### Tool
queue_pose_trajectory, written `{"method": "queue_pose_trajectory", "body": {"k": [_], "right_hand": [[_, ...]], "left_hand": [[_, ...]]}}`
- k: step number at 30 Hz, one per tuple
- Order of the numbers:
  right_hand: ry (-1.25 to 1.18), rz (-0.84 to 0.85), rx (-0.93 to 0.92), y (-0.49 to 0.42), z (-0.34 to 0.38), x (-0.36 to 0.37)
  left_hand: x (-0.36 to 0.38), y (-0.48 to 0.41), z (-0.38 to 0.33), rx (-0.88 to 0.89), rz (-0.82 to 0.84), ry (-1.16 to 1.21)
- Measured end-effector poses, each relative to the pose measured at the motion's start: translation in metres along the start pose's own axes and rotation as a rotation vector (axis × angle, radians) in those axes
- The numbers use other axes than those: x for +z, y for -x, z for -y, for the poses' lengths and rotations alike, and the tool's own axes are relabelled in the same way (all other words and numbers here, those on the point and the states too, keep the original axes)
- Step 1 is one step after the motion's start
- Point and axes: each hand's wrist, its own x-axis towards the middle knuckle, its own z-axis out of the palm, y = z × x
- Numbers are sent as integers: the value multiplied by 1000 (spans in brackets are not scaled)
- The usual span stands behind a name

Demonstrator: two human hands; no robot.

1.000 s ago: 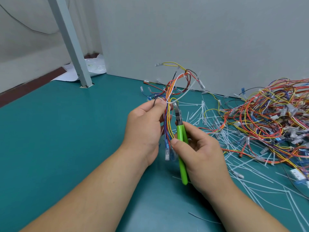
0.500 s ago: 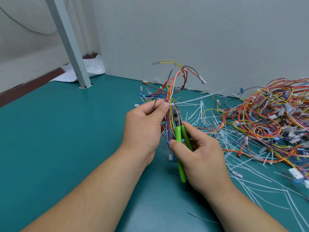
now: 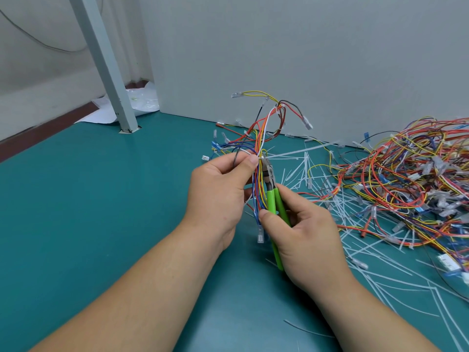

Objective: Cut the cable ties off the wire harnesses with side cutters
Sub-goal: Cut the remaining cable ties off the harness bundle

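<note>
Fingers (image 3: 250,162) of the left hand (image 3: 218,189) are curled, with thumb and forefinger pinching a harness (image 3: 264,133) of red, yellow, blue and white wires, held upright above the bench (image 3: 101,199). Its ends fan out above the pinch and below it, one clear connector dangling between the wrists. Right hand (image 3: 304,232) grips the green handles of the cutters (image 3: 273,201), thumb on the near handle, other fingers wrapped behind. The cutters' metal nose points up and touches the bundle just beside the left thumb tip; whether it bites a tie cannot be told. To the right on the bench lies a tangled pile of harnesses (image 3: 406,179), and between it and the hands a scatter of white cut ties (image 3: 299,171). A grey post (image 3: 106,72) stands at the far left.
</note>
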Motion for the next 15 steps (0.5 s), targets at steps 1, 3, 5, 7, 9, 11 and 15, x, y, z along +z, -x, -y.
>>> {"method": "queue_pose_trajectory", "body": {"k": [1, 3, 5, 7, 9, 11, 15], "right_hand": [[-6, 4, 1, 0, 0, 0], [2, 16, -1, -1, 0, -1], [-12, 26, -7, -3, 1, -2], [-53, 38, -10, -3, 1, -3], [-92, 25, 16, -3, 0, -4], [-208, -68, 123, -6, -2, -5], [-763, -123, 294, -12, 1, -16]], "left_hand": [[0, 0, 0, -5, 0, 6], [-1, -1, -1, -16, -9, 9], [-2, -3, -2, -28, -19, 12], [-2, -4, -3, -37, -28, 24], [-4, -5, -4, -43, -36, 27], [-6, -6, -6, -58, -51, 33], [-11, -11, -10, -95, -83, 45]]}}
